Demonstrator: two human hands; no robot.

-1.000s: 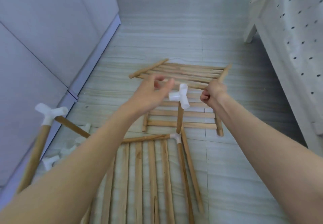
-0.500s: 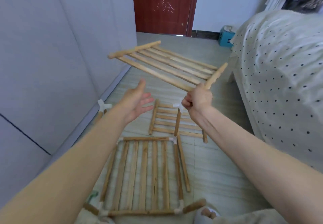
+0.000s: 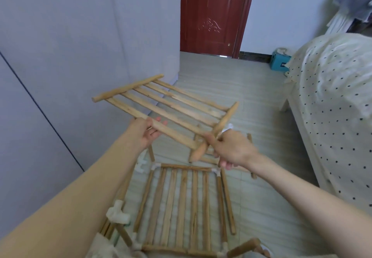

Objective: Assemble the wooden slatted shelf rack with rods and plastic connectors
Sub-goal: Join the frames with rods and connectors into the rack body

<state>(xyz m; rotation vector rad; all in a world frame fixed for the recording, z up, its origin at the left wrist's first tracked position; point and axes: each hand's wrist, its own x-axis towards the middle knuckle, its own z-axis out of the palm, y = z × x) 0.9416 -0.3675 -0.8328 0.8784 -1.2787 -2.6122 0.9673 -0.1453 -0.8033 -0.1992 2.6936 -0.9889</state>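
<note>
I hold a loose wooden slatted panel (image 3: 171,104) tilted in the air above the floor. My right hand (image 3: 231,151) grips its round end rod near the lower tip. My left hand (image 3: 146,130) holds the nearest slat, fingers beneath it and thumb on top. Below lies a slatted shelf (image 3: 181,207) with white plastic connectors (image 3: 157,166) at its corners. A white connector (image 3: 228,126) on an upright rod peeks out just behind my right hand. Another upright rod with a connector (image 3: 117,214) leans at the shelf's left side.
A third slatted panel (image 3: 207,160) lies on the floor, mostly hidden by my right hand. A loose rod (image 3: 227,201) lies right of the shelf. A bed with a dotted cover (image 3: 332,106) bounds the right, a grey wall (image 3: 60,56) the left. A red door (image 3: 211,15) and blue box (image 3: 279,62) stand far back.
My right hand has lifted the slatted panel off the floor. My left hand, open and free before, has come up and taken hold of its nearest slat.
</note>
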